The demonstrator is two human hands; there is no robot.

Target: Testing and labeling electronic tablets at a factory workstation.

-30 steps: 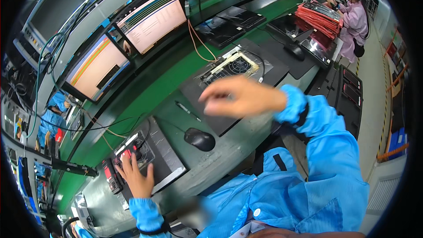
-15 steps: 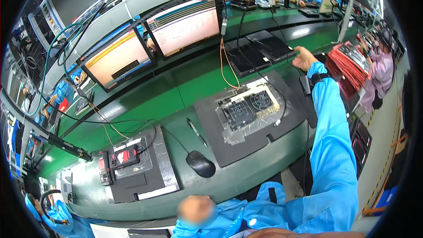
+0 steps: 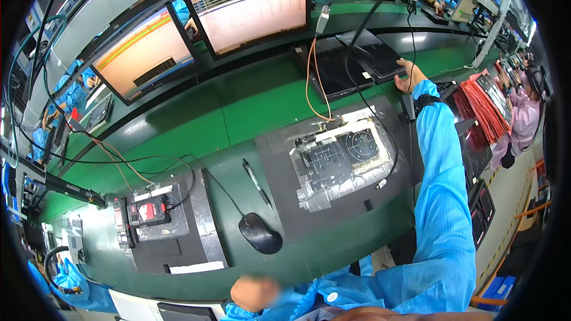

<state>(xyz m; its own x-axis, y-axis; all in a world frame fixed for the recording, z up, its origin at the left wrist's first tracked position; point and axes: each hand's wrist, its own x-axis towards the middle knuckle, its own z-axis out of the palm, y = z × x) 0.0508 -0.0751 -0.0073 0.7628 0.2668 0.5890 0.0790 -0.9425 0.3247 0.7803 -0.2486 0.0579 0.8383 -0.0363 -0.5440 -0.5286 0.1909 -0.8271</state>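
My right hand (image 3: 410,77) reaches to the far right of the bench and pinches the near right corner of a flat black tablet (image 3: 380,59). A second black tablet (image 3: 339,77) lies beside it on the left, with a small white label on its edge. Low at the bench's front edge is my left hand (image 3: 254,293), close to my body; its fingers are smeared, and nothing shows in it. Between the hands a dark mat (image 3: 285,214) carries a taped-down plate (image 3: 342,157) with line patterns and a loose cable end.
A mouse (image 3: 260,233) and a pen (image 3: 257,184) lie left of the mat. Further left, a red and black device (image 3: 148,211) rests on another mat. Two monitors (image 3: 250,12) stand behind. Red sleeves (image 3: 485,104) are stacked at right. Cables hang over the bench; co-workers sit across.
My right hand has closed from an open pose beside the tablet onto its corner. The view has shifted; my left hand stays low near my body.
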